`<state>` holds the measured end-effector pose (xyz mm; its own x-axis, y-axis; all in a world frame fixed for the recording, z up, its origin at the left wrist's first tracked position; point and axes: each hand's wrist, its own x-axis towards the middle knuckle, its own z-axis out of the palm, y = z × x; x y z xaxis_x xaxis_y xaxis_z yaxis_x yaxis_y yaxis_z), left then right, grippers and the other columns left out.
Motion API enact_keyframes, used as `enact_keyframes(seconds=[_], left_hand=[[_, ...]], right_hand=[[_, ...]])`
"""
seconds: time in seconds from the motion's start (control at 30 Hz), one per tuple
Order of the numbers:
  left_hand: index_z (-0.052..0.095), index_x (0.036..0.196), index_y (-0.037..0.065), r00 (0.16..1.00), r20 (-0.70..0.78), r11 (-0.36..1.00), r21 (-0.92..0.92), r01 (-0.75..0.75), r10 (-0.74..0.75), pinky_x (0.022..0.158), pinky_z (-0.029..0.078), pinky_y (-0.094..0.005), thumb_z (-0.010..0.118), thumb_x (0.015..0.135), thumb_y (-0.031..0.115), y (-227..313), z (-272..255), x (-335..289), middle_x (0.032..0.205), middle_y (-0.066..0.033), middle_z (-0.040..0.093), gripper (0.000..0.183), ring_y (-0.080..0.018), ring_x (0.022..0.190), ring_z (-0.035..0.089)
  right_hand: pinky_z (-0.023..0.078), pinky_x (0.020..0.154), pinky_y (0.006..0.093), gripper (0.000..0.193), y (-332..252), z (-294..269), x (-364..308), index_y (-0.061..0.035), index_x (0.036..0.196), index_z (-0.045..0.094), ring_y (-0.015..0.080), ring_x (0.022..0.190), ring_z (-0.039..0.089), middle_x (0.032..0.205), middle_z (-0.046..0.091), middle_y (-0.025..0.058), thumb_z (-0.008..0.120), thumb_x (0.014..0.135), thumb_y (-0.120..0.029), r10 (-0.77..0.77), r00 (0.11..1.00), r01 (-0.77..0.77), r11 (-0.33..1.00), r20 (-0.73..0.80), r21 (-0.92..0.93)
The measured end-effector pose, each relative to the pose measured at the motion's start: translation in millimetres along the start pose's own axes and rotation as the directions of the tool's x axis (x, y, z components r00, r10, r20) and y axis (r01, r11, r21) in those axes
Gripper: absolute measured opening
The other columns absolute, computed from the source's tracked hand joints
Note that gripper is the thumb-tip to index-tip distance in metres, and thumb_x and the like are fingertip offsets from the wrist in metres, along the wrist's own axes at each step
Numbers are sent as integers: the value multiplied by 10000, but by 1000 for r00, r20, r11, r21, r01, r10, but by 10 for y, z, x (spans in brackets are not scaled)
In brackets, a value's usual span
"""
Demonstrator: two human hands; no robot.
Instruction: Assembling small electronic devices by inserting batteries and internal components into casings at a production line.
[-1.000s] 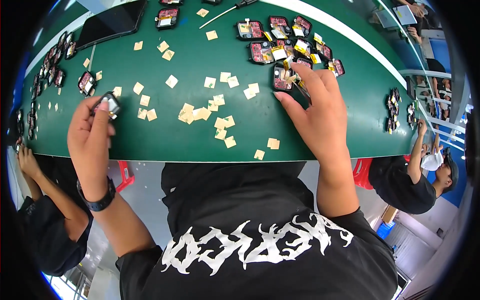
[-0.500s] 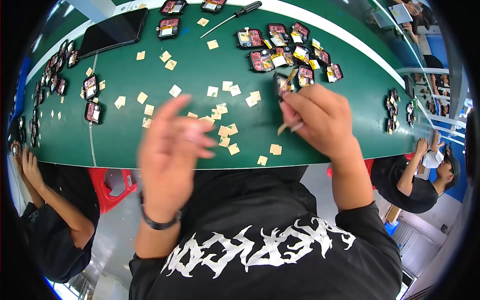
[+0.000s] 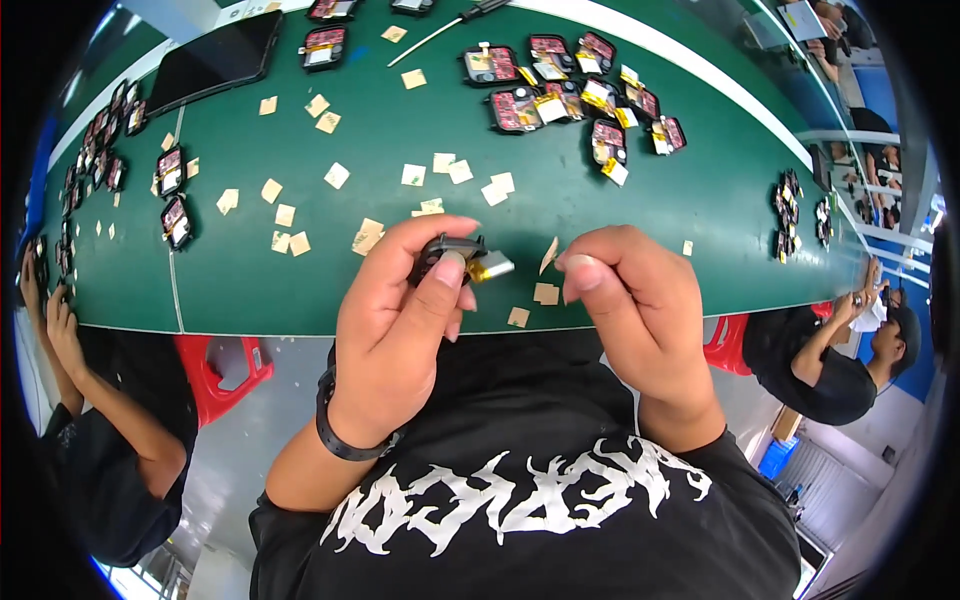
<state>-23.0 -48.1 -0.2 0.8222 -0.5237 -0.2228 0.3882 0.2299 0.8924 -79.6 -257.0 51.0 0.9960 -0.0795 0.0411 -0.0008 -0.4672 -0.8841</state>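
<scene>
Now, left hand [image 3: 395, 335]: thumb and fingers pinching a black case [image 3: 461, 244] above the worktop [image 3: 240, 290], near its front edge.
Battery [image 3: 494, 266]: silver, jutting rightward from that case.
Right hand [image 3: 645, 305]: thumb and forefinger drawn close; cannot tell whether they pinch the cream sticker [image 3: 548, 256] beside them.
Far side: open cases [image 3: 513, 109], screwdriver [image 3: 432, 38].

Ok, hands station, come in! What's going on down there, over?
Left hand: grip on black device, silver pouch poking out. Right hand: fingertips by curled pale piece, hold unclear. Loose pale squares on green table between hands.
</scene>
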Motion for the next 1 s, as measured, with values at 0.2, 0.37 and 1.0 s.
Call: enact_keyframes(seconds=[0.2,0.37,1.0], left_hand=[[620,1219,1,998,-12,994,96,-58,59,749,459,-209,591,1027,48,-53,100,7,1028,-9,636,200,-49,863,550],[632,1206,-5,995,-33,985,153,-84,90,725,449,-206,606,1011,34,-96,88,-9,983,-3,630,201,-46,822,537],[643,1207,-13,983,-100,954,273,-121,153,647,462,-214,632,966,-3,-149,155,-12,961,-37,624,241,-63,761,563]], right_hand=[[402,474,255,277,-31,88,4,-6,765,629,55,534,502,576,582,24,817,881,-172,234,972,-237,963,37,128],[309,439,271,406,22,121,44,-9,698,561,44,526,382,543,481,-7,828,887,-252,320,937,-325,946,139,13],[345,529,238,318,71,116,-37,-17,811,562,25,635,395,658,497,-50,653,1037,-223,318,943,-331,889,93,317]])
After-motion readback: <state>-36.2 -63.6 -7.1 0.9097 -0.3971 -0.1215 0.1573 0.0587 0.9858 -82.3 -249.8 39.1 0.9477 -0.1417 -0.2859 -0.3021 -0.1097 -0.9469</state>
